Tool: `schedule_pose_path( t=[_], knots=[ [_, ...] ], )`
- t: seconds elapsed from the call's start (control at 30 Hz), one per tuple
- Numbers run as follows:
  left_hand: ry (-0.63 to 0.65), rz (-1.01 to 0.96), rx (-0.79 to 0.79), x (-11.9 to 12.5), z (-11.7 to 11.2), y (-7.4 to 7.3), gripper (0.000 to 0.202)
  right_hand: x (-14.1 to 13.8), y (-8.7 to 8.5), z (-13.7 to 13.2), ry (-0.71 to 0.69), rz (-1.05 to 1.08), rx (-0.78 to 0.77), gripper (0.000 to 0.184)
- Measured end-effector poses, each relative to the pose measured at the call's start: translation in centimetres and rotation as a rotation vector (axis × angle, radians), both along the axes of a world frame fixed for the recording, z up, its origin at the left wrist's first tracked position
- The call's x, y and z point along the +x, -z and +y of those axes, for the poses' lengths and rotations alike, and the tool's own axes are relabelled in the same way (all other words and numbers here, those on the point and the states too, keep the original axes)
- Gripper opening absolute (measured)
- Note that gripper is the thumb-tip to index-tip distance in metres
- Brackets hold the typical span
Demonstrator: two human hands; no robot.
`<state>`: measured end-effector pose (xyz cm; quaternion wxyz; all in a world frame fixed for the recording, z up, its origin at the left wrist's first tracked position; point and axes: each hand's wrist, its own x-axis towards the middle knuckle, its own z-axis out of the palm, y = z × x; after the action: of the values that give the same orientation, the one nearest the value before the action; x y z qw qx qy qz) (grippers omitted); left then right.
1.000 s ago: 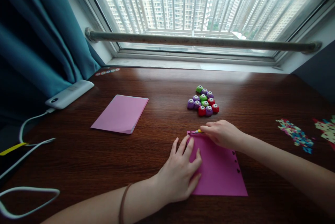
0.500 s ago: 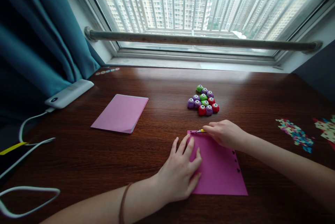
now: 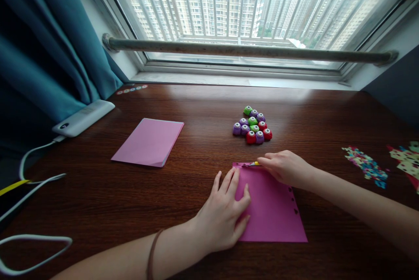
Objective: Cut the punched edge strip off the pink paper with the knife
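A magenta sheet of paper (image 3: 268, 210) lies on the table, with small cut-out shapes along its right edge and at its top left corner. My left hand (image 3: 224, 214) rests on the sheet's left side, fingers spread and pressing it down. Closed around a small yellow craft knife (image 3: 255, 164), my right hand (image 3: 284, 167) is at the sheet's top edge. The knife's thin blade points left and lies along that edge; most of its handle is hidden in my fingers. Just beyond the sheet stands a cluster of purple, green and red craft punches (image 3: 252, 126).
A stack of pink paper (image 3: 149, 142) lies to the left. Farther left are a white power bank (image 3: 84, 118) and its white cable (image 3: 36, 236). Colourful paper bits (image 3: 366, 166) and punched scraps (image 3: 406, 160) lie at the right. A window with a rail (image 3: 248, 51) is behind.
My right hand has slid the craft knife slightly right along the top edge. My left hand stays on the sheet. The whole view has shifted a little.
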<state>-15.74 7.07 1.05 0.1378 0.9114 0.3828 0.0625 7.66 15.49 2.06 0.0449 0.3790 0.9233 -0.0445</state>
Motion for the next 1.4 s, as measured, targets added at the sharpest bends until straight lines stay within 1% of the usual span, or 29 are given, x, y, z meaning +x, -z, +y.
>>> schedule_pose_path(
  t=[0.3,0.5,0.73,1.4],
  knots=[
    [-0.004,0.028,0.006,0.0,0.0,-0.1,0.04,1.1,0.2,-0.2,0.008,0.011,-0.014,0.021],
    [0.002,0.04,0.008,0.0,0.1,-0.3,0.04,1.2,0.1,-0.3,0.016,-0.023,-0.019,0.021],
    [0.006,0.039,0.012,0.0,0.0,-0.1,0.041,1.3,0.2,-0.3,0.012,-0.004,-0.005,0.021],
    [0.006,0.067,0.004,0.0,0.0,-0.2,0.042,2.8,0.2,-0.3,0.007,-0.049,-0.004,0.019]
  ],
)
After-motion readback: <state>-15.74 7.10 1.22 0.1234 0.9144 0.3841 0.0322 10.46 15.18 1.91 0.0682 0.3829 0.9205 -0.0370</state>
